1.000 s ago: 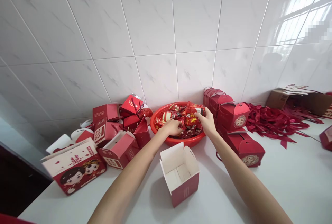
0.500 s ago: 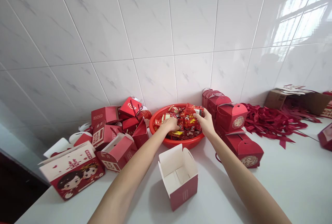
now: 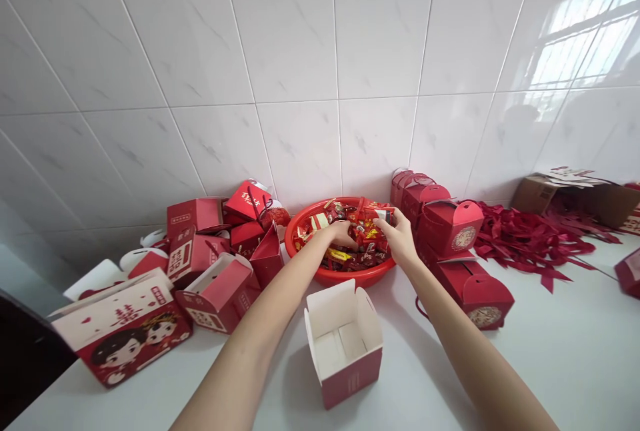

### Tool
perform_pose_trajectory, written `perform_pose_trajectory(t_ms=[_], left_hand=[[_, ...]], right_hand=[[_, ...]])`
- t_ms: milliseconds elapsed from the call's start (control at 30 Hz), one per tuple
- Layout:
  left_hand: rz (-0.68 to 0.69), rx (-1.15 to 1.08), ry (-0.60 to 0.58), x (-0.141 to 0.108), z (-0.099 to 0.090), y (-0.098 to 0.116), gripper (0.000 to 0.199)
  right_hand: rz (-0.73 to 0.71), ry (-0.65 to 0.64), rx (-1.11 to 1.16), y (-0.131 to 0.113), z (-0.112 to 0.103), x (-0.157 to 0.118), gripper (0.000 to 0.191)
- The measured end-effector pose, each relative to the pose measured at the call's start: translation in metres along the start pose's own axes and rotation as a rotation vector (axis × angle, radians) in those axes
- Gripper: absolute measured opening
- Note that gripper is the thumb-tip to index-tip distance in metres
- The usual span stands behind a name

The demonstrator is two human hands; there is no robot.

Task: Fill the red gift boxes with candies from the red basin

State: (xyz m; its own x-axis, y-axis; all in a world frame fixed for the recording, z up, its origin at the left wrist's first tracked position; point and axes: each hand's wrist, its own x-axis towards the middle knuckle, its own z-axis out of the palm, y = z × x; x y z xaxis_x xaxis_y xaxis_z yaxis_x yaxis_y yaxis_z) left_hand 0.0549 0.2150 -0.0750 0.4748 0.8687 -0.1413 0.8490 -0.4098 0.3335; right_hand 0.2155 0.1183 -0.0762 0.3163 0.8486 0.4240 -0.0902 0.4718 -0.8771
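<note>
Tiled wall (image 3: 300, 31) along the back edge of the bench (image 3: 420, 384); top is white, near edge out of frame.

Left: jumbled heap of red boxes (image 3: 197, 254), from the back edge forward. Outermost, by the left edge, a cartoon-couple box (image 3: 130, 341), pale upper band, dark red below.

Right of centre: stacked red boxes (image 3: 453, 234), upper ones resting on lower ones, row running back toward the wall. Round pale medallions on the ends of the front two.

Further right, near the back edge: brown carton (image 3: 535, 194), mouth facing forward, pale cards (image 3: 573, 176) on top. Dark red ribbons (image 3: 525, 238) lie in a loose tangle between carton and stack (some reach into the carton mouth).

Mid-bench toward the back edge: red basket (image 3: 373, 274), between heap and stack, full of shiny wrapped packets (image 3: 367, 259), mostly red, some pale. Just in front of it, on the nearer side: open box (image 3: 350, 378), upright, flaps up, white inside walls and floor showing.

Left hand (image 3: 344, 234) is down in the basket, fingers among the packets; can't tell if it's gripping one. Right hand (image 3: 400, 231) is at the basket's right rim, thumb and fingers clamped on a red packet (image 3: 384, 215) with a dark-and-white patch. Smallest clear item: a yellow packet (image 3: 339, 254) lying in the basket below the left hand.
</note>
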Motion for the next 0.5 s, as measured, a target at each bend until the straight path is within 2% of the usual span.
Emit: perform_pose_trajectory(t_ms=[167, 300, 500], left_hand=[[-0.022, -0.011, -0.104, -0.010, -0.006, 0.007, 0.059], [-0.043, -0.062, -0.162, -0.016, -0.009, 0.014, 0.040], [-0.004, -0.175, -0.087, -0.010, -0.001, 0.011, 0.029]], right_hand=[[0.018, -0.003, 0.003, 0.001, 0.000, 0.000, 0.026], [0.012, -0.008, 0.007, 0.000, -0.001, -0.001, 0.027], [0.014, -0.036, -0.033, -0.001, -0.001, -0.001, 0.025]])
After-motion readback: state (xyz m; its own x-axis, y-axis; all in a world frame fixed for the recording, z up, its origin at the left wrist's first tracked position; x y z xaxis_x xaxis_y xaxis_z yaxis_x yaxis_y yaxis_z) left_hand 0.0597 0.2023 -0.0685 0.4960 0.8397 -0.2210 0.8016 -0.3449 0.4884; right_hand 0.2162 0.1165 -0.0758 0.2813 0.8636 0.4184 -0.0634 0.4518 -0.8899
